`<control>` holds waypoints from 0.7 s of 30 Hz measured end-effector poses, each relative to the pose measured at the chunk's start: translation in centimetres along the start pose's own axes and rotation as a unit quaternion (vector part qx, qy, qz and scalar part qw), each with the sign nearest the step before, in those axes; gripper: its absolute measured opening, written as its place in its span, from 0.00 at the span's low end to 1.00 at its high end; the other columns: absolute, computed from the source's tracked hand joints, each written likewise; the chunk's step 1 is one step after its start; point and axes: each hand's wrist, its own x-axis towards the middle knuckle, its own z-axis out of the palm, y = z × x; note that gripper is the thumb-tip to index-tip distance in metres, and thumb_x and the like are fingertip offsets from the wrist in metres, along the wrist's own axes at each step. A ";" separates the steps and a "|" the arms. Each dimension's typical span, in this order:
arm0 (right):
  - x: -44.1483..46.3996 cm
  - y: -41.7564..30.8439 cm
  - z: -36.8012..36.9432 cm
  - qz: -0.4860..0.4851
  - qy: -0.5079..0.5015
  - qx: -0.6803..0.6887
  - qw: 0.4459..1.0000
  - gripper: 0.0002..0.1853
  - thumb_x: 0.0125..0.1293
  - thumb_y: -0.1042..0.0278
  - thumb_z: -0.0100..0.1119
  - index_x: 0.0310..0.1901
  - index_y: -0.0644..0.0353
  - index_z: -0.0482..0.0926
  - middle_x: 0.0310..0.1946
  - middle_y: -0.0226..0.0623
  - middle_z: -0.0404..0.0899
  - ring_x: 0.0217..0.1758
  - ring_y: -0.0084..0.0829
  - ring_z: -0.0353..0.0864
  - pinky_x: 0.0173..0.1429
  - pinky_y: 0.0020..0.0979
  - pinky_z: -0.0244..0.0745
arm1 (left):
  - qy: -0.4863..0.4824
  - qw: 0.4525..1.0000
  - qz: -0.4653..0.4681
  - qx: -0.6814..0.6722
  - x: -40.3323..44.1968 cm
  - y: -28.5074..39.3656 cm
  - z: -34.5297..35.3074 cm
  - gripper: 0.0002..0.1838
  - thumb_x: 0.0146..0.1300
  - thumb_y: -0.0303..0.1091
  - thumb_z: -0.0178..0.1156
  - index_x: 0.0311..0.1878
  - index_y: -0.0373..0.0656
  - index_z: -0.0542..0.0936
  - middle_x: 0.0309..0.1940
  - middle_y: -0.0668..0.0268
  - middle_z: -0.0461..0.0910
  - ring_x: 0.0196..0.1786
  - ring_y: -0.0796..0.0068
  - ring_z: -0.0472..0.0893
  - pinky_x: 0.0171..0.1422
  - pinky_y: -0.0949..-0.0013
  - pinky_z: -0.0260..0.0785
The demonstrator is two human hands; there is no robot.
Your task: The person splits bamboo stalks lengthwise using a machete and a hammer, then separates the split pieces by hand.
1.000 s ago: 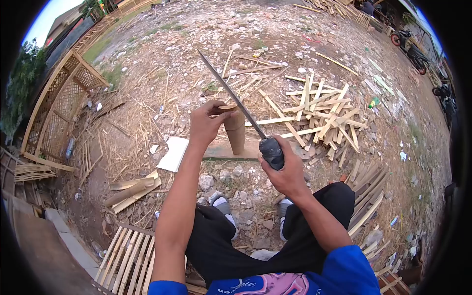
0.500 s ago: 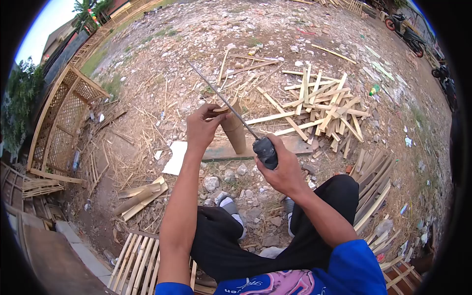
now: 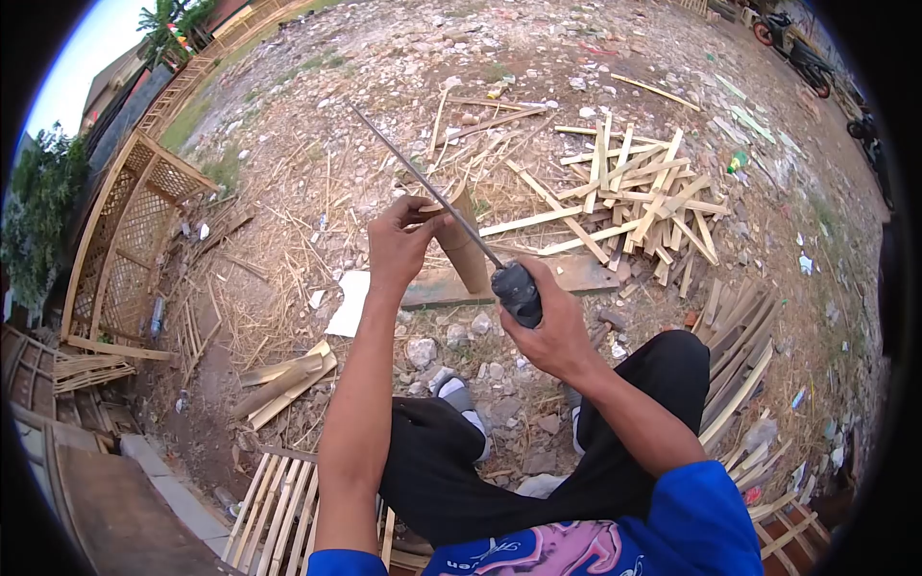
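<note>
My right hand is wrapped round the black handle of a long thin-bladed machete. Its blade slants up and away to the left, across the top of a split bamboo piece. That piece stands nearly upright, its lower end on a wooden plank lying on the ground. With fingers and thumb, my left hand pinches the bamboo's upper left edge, close to the blade. How far the blade sits in the bamboo I cannot tell.
Pale split bamboo strips lie heaped beyond the plank at right. More bamboo pieces are stacked beside my right knee, and a few halves lie at left. A slatted bamboo panel is near my left leg. Rubble covers the ground.
The view has shifted slightly, so the surroundings sit a little lower and to the right. Both hands keep their grips; the machete and bamboo hold almost the same pose.
</note>
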 end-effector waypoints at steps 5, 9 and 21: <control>0.0 0.5 0.2 -0.013 0.014 0.002 1.000 0.26 0.61 0.70 0.65 0.59 0.58 0.66 0.36 0.49 0.82 0.38 0.50 0.85 0.43 0.42 0.78 | 0.003 1.000 -0.002 -0.003 -0.1 0.2 0.0 0.16 0.57 0.29 0.73 0.45 0.34 0.81 0.37 0.59 0.86 0.43 0.72 0.85 0.48 0.68 0.78; 0.2 0.3 0.0 -0.005 0.009 0.002 1.000 0.27 0.60 0.70 0.65 0.60 0.58 0.66 0.36 0.51 0.81 0.39 0.52 0.84 0.43 0.43 0.78 | 0.004 1.000 -0.002 0.009 -0.2 0.6 -0.1 0.16 0.57 0.29 0.73 0.46 0.34 0.80 0.38 0.58 0.86 0.43 0.72 0.85 0.48 0.69 0.78; 0.1 0.8 0.4 -0.003 -0.003 -0.037 0.999 0.29 0.59 0.71 0.65 0.61 0.59 0.64 0.37 0.54 0.80 0.40 0.58 0.81 0.42 0.48 0.76 | -0.015 0.999 -0.014 -0.029 -0.3 -0.1 0.1 0.22 0.54 0.28 0.75 0.51 0.37 0.78 0.39 0.57 0.87 0.43 0.72 0.85 0.47 0.68 0.77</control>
